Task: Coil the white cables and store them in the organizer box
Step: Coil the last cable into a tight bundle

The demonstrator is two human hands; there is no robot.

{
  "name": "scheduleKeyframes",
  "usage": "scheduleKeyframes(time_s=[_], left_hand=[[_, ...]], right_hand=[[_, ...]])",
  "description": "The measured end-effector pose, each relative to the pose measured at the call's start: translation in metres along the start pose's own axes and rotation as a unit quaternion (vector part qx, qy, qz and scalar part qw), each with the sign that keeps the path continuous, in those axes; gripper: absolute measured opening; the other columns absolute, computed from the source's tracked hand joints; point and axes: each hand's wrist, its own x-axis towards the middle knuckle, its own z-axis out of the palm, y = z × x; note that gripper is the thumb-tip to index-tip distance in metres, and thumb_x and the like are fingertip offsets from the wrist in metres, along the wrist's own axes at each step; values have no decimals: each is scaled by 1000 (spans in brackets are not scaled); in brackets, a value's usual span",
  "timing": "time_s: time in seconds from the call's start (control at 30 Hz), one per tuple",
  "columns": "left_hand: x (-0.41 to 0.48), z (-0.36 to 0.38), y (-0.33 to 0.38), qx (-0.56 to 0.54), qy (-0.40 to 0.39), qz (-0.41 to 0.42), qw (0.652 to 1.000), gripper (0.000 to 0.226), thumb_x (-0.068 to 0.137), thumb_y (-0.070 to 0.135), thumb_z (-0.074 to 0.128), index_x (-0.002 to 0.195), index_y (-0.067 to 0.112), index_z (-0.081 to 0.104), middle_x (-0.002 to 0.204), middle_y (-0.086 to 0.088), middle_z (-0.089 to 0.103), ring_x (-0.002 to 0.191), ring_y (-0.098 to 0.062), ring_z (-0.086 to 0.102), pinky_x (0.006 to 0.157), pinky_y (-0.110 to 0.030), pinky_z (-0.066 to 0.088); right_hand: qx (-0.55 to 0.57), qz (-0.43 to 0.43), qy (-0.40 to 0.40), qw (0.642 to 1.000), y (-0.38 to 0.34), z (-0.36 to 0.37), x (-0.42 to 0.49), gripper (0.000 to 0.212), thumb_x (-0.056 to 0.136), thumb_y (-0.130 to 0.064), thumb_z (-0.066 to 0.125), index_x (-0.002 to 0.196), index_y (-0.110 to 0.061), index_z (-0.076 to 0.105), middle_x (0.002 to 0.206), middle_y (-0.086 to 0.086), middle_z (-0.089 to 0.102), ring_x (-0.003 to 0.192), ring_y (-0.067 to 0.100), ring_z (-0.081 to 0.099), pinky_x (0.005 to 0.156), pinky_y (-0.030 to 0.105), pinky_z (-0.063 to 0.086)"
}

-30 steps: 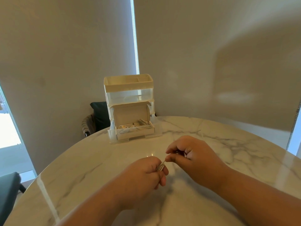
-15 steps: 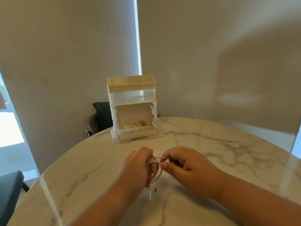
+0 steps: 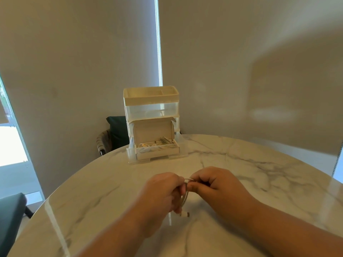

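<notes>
Both bare forearms reach in from below and meet in the middle, with the hands almost touching. The left hand (image 3: 161, 191) is curled, knuckles up, its fingers wrapped round a coil of cable (image 3: 185, 199) that hangs down on its inner side. The right hand (image 3: 215, 184) sits just beside it, fingers folded under, thumb and forefinger pinching the top of that same coil. The right arm angles in from farther out than the left.

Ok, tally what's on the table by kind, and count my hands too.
Hands: 2, the left hand and right hand, both gripping one coil
White cable in hand: 1
Organizer box: 1
Stored cables in its open drawer: too tangled to count
Total: 4 counted
</notes>
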Motion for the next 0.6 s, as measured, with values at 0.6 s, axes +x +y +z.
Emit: scheduleKeyframes(time_s=[0.6], left_hand=[[3,4,-6,-59,-4,18,998,35,102,9,42,73,6,61,57,-6,44,52,-15,39,52,-26,39]], right_hand=[[60,36,1,998,-10,0,-10,34,70,-63,71,91,-36,68,80,-15,58,75,1,52,66,20,41]])
